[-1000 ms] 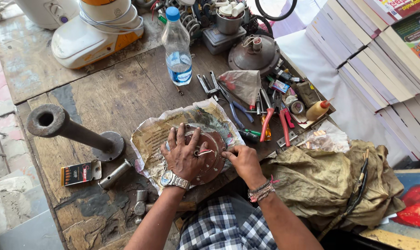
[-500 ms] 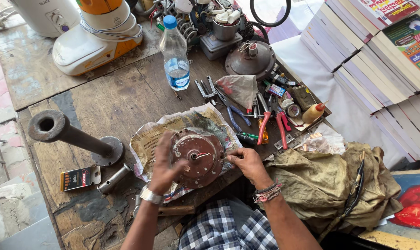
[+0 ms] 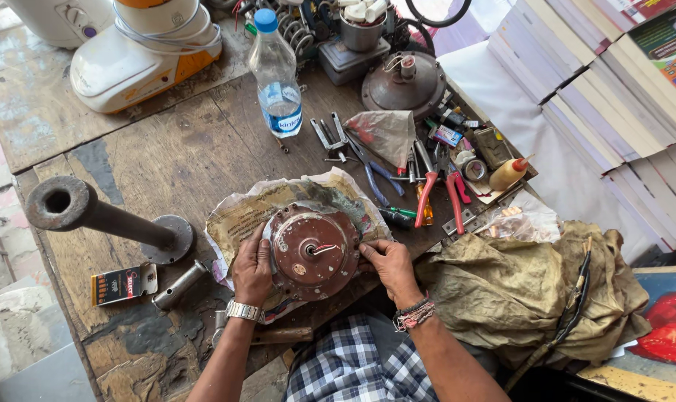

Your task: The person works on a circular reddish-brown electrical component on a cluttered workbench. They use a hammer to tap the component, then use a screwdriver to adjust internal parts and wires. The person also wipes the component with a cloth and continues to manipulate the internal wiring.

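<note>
A round, rusty reddish-brown motor housing (image 3: 313,251) with a short shaft at its centre lies on crumpled newspaper (image 3: 242,216) on the worn wooden workbench (image 3: 189,156). My left hand (image 3: 253,269), with a metal wristwatch, grips the housing's left rim. My right hand (image 3: 388,266), with thread bands on the wrist, holds the right rim with fingertips pressed against its edge.
A rusty pipe on a round base (image 3: 103,217) stands at left, with a small box (image 3: 123,283) and a metal sleeve (image 3: 178,284) near it. Water bottle (image 3: 276,74), pliers (image 3: 427,195), second motor cover (image 3: 403,82) and mixer (image 3: 140,52) lie beyond. An olive cloth (image 3: 524,298) sits at right.
My left hand came off the top of the housing and moved to its left rim, uncovering the face. My right hand stayed at the right edge.
</note>
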Tool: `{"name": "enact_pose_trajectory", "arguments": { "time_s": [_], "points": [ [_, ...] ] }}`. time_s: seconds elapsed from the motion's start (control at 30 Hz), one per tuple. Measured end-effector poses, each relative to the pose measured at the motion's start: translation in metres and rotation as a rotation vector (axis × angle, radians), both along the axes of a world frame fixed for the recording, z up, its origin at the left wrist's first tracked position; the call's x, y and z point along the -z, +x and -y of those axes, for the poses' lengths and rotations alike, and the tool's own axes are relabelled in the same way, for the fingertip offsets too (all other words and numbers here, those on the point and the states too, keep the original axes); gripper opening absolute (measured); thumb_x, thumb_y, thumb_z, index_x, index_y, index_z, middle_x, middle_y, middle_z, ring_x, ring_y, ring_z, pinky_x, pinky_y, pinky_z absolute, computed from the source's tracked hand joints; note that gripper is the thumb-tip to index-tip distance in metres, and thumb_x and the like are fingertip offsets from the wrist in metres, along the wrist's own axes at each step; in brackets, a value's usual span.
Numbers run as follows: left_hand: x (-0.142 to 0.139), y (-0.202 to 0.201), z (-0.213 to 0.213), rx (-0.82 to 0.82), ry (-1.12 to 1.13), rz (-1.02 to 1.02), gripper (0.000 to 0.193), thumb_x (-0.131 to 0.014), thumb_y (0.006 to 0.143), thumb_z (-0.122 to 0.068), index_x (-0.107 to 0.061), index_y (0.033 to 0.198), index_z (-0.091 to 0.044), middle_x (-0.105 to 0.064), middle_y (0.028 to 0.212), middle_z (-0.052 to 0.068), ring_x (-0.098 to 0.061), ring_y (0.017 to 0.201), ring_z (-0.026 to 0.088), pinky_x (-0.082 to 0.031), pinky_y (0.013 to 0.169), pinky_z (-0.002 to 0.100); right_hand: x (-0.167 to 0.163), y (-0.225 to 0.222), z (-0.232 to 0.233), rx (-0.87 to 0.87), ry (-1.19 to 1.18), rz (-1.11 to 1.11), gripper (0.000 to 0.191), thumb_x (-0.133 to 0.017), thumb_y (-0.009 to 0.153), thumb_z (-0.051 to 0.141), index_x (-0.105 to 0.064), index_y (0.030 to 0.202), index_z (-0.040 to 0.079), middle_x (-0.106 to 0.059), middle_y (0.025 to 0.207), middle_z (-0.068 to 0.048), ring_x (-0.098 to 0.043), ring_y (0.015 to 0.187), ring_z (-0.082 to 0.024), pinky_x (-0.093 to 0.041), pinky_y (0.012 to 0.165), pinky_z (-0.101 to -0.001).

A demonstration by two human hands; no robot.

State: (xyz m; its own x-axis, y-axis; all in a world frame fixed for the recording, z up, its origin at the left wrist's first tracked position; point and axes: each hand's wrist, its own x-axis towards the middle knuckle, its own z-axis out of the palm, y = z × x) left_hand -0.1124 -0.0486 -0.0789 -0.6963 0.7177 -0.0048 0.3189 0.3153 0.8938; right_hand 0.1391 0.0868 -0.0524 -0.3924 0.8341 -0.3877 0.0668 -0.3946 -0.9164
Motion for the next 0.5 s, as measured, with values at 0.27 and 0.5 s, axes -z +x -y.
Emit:
{"name": "enact_pose_trajectory", "arguments": {
  "time_s": [0.27,0.5],
  "points": [
    [0.003,0.006,0.005,0.029,0.195,-0.089,0.04,-0.056,0.105,-0.02,-0.06,0.144,-0.012,-0.067,0.102,0.006,-0.066,0.088,0.017,-0.054,0.076,0.032,-0.017,-0.005,0.009,0.007,0.114,0.085,0.018,-0.072,0.092,0.01,-0.077,0.097,-0.007,-0.077,0.082,-0.009,-0.071,0.069,-0.012,-0.06,0.065,-0.0264],
    [0.005,0.0,0.006,0.09,0.217,-0.055,0.041,-0.056,0.105,-0.018,-0.058,0.146,-0.011,-0.066,0.1,0.007,-0.064,0.087,0.016,-0.054,0.076,0.032,-0.013,-0.006,0.008,0.011,0.125,0.115,0.018,-0.072,0.093,0.009,-0.076,0.098,-0.008,-0.077,0.082,-0.008,-0.07,0.069,-0.011,-0.06,0.065,-0.0271]
  ]
}}
